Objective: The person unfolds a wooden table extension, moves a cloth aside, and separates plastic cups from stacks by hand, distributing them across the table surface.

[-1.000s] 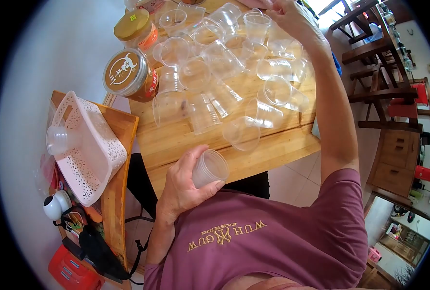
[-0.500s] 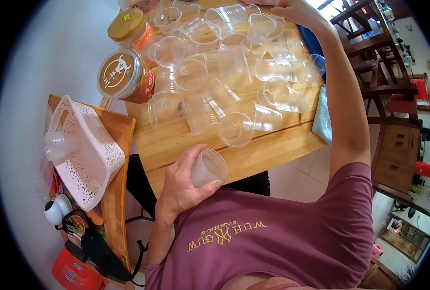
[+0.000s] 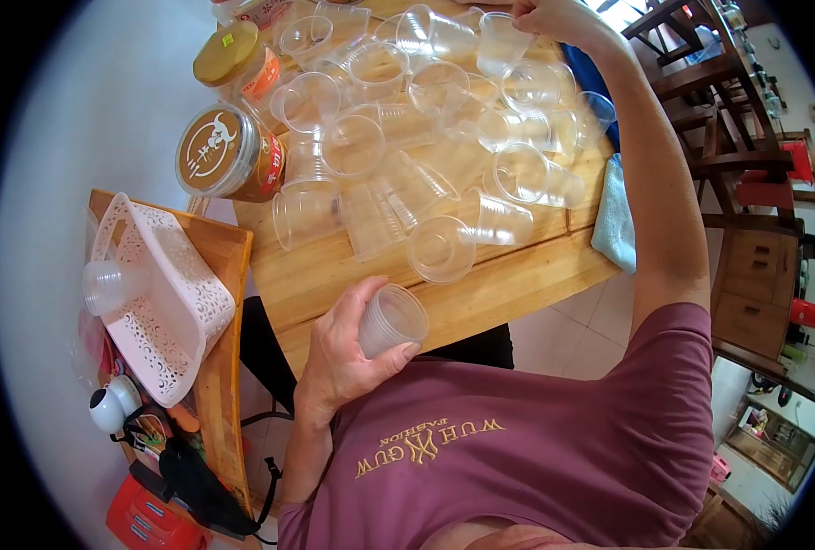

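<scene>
My left hand (image 3: 341, 353) is wrapped around a short stack of nested clear plastic cups (image 3: 396, 321), mouths facing up, just in front of my chest. At the far side of the table my right hand (image 3: 554, 20) is closed, with its fingertips pinching the rim of a single clear plastic cup (image 3: 503, 44). Many loose clear cups lie jumbled between the hands, most on their sides. Nearest to my left hand is a cup (image 3: 441, 249) by the table's near edge.
Lidded jars (image 3: 220, 154) stand along the table's left side. A pink-white basket (image 3: 208, 302) holding a cup stack (image 3: 114, 286) rests on a wooden stand to the left. A light blue cloth (image 3: 615, 220) hangs at the wooden table's (image 3: 325, 280) right edge.
My right hand has lifted a cup from the far part of the pile, and that cup now stands more upright under its fingers. My left hand keeps the stack in nearly the same place.
</scene>
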